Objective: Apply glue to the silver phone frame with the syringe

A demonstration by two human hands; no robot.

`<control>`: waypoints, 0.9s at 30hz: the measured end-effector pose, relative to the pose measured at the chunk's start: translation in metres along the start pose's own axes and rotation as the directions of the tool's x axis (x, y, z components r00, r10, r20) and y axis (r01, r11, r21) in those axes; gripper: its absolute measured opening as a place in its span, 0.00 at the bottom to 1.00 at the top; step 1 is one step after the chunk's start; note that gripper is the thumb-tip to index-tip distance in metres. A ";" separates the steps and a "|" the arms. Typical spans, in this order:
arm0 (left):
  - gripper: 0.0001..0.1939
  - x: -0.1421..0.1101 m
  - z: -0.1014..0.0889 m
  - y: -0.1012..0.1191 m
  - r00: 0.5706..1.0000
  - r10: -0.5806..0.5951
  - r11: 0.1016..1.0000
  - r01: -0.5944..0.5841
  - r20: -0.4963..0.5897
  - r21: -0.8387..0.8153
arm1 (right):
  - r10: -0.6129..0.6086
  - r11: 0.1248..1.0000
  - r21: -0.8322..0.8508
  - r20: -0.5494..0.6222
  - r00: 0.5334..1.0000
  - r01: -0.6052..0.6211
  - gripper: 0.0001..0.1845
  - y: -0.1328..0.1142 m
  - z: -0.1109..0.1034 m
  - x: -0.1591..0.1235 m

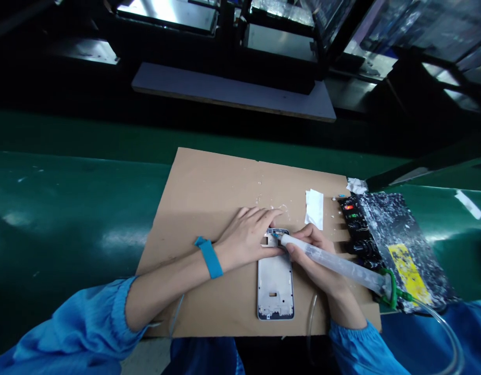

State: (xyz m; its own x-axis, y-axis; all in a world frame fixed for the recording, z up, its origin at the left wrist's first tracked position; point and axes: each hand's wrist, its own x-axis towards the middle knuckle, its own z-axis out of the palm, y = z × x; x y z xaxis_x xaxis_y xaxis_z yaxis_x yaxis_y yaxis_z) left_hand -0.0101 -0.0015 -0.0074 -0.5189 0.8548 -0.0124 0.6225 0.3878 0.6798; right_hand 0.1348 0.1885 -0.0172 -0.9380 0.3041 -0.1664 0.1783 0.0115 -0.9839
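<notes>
A silver phone frame [275, 281] lies lengthwise on a brown cardboard sheet [209, 198]. My left hand [248, 234] rests flat on the frame's top left corner, pressing it down; a blue strap [209, 256] circles that wrist. My right hand [314, 255] grips a clear glue syringe [334, 263] like a pen, its tip touching the top edge of the frame. A green fitting and a clear hose [439, 317] leave the syringe's rear end.
A black, glue-spattered controller box [396, 245] with red and green lights stands right of the cardboard. A white paper slip [314, 208] lies beyond my right hand. The green belt [68, 208] runs left and right. A grey shelf [232, 91] sits behind.
</notes>
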 end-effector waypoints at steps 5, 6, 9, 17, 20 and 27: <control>0.39 0.000 -0.001 0.001 1.000 -0.005 1.000 0.005 -0.001 -0.014 | -0.016 1.000 -0.012 -0.005 1.000 0.016 0.21 0.001 0.002 0.001; 0.40 0.000 -0.001 0.001 1.000 -0.007 1.000 0.007 0.001 -0.013 | -0.019 1.000 -0.012 -0.005 1.000 0.019 0.21 0.001 0.003 0.001; 0.41 0.000 -0.001 0.001 1.000 -0.012 1.000 0.012 0.010 -0.005 | -0.036 0.999 -0.013 -0.012 0.999 0.036 0.21 0.002 0.004 0.002; 0.41 -0.001 -0.001 0.000 1.000 -0.012 1.000 0.012 0.009 0.011 | -0.024 1.000 -0.006 -0.016 1.000 0.024 0.21 0.003 0.003 0.002; 0.39 -0.002 0.000 -0.001 1.000 0.000 1.000 0.000 0.000 0.009 | -0.012 1.000 -0.020 -0.016 1.000 0.011 0.21 0.004 0.002 0.002; 0.39 -0.001 0.001 -0.002 1.000 0.010 1.000 -0.010 -0.009 -0.009 | -0.009 0.999 -0.031 -0.024 1.000 0.008 0.21 0.007 0.002 0.000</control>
State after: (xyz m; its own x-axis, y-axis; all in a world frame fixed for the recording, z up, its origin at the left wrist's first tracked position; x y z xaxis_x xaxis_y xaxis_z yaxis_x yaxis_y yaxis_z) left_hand -0.0098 -0.0028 -0.0095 -0.5179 0.8554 0.0009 0.6224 0.3761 0.6864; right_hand 0.1355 0.1869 -0.0243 -0.9319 0.3272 -0.1562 0.1800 0.0436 -0.9827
